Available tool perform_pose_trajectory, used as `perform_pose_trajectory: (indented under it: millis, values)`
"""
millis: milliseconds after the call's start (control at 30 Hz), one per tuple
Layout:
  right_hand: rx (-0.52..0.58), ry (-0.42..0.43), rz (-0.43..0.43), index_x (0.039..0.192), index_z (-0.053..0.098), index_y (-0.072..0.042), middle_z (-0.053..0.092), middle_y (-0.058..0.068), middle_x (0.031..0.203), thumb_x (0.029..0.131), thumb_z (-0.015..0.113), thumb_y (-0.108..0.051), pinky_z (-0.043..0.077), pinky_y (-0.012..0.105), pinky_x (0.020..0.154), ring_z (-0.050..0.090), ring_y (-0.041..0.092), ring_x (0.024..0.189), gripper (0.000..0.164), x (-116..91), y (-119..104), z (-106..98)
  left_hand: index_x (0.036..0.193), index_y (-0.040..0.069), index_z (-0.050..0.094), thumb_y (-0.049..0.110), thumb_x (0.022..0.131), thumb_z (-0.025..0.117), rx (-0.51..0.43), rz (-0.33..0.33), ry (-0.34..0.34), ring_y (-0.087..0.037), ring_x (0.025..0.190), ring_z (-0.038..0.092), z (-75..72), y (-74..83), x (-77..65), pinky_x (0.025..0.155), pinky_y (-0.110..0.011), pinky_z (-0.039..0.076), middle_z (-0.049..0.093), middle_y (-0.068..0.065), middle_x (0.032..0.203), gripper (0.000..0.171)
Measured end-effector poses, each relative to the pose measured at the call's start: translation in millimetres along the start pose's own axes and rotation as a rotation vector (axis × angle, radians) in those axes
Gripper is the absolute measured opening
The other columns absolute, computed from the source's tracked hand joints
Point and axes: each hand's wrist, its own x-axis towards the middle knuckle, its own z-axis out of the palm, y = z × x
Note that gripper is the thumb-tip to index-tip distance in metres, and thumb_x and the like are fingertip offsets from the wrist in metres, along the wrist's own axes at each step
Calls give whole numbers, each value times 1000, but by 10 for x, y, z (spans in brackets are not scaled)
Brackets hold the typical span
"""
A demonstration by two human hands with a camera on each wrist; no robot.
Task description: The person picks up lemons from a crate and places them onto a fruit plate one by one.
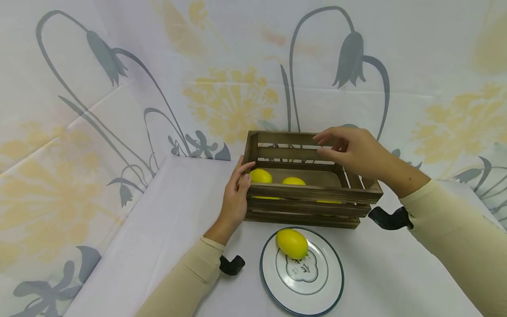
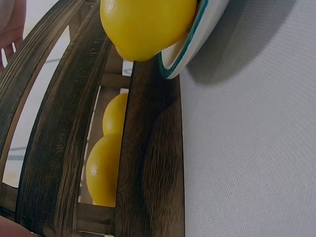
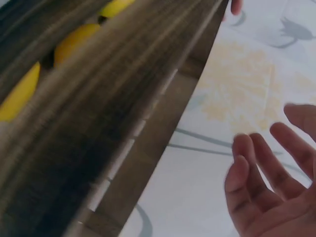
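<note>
A slatted dark wooden crate [image 1: 309,193] stands behind the plate, with several yellow lemons [image 1: 261,176] inside it. My left hand [image 1: 236,193] grips the crate's left end, fingers at the top edge and thumb by the front corner. Over the crate's right side hovers my right hand [image 1: 350,147], its fingers loosely bent and holding nothing; the same hand [image 3: 269,192] shows bare fingers in the right wrist view. In front of the crate, one lemon [image 1: 292,243] lies on a white plate [image 1: 326,288] with a dark blue-green rim.
A white cloth [image 1: 166,229] covers the table. Behind it hangs a white curtain [image 1: 237,35] printed with grey and yellow flowers. The plate sits close to the crate's front, as the left wrist view shows. Black wrist pieces [image 1: 233,265] stick out from both sleeves.
</note>
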Motion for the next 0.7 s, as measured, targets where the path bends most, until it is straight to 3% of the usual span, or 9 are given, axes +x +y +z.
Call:
perform_pose_trajectory:
  millis: [233,467,700]
  values:
    - [37,-165,57,125,67,-14,71,6,114,95,68,-21,50,28,64,65,18,83,31,234,-39,-156,145,17,48,25,109,37,16,-4,-1,-22,156,12,3,-9,15,125,-51,19,14,9,168,39]
    - [44,-281,25,124,67,-14,70,9,119,97,65,-22,56,42,84,69,27,104,29,509,-69,-274,146,19,48,26,109,37,26,-23,-4,-22,156,11,-8,-18,0,125,-51,18,14,11,167,39]
    - [39,-366,54,125,67,-12,69,13,121,96,65,-23,54,49,92,67,36,113,30,730,-13,-243,145,20,48,24,109,37,8,-7,0,-22,156,11,2,-20,-18,125,-51,18,13,10,168,38]
